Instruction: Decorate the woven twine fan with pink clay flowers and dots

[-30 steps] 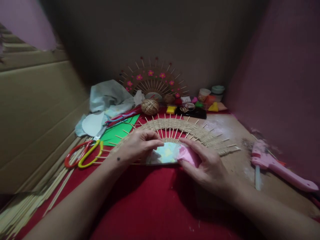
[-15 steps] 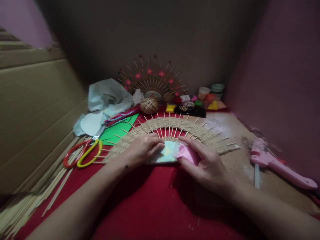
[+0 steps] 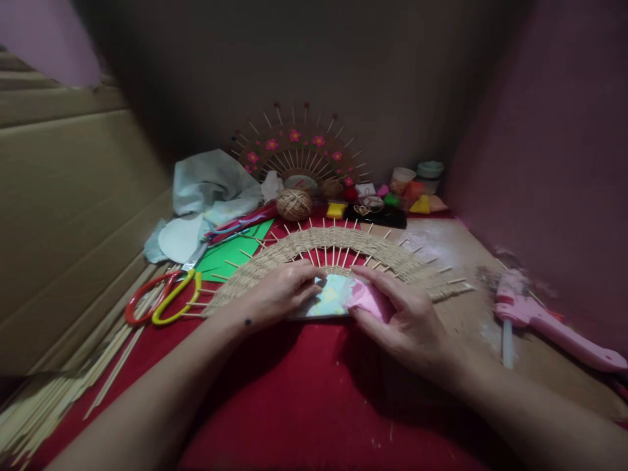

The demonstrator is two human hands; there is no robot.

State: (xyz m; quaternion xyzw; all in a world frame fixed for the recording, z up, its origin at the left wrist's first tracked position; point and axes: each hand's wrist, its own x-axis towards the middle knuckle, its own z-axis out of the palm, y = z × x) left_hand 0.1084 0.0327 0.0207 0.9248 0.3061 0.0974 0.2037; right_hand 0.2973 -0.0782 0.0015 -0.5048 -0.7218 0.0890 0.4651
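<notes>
A half-round fan of woven straw and wooden sticks (image 3: 343, 245) lies flat on the red cloth (image 3: 294, 392). At its centre is a pale half-disc (image 3: 330, 299) with light blue and yellow patches. My left hand (image 3: 277, 291) rests on the disc's left edge, fingers curled and pressed down on it. My right hand (image 3: 409, 320) pinches a soft pink lump (image 3: 366, 299) against the disc's right side.
Red-and-yellow scissors (image 3: 161, 301) lie left of the fan by green paper (image 3: 230, 255). A pink glue gun (image 3: 540, 320) lies at right. A twine ball (image 3: 293, 204), a finished flowered fan (image 3: 299, 157), coloured lumps, small pots and cloth stand behind. Bamboo sticks (image 3: 59, 392) lie along the cardboard wall.
Both hands stay on the disc with only slight finger shifts. The view has tilted a little; nothing was picked up or let go.
</notes>
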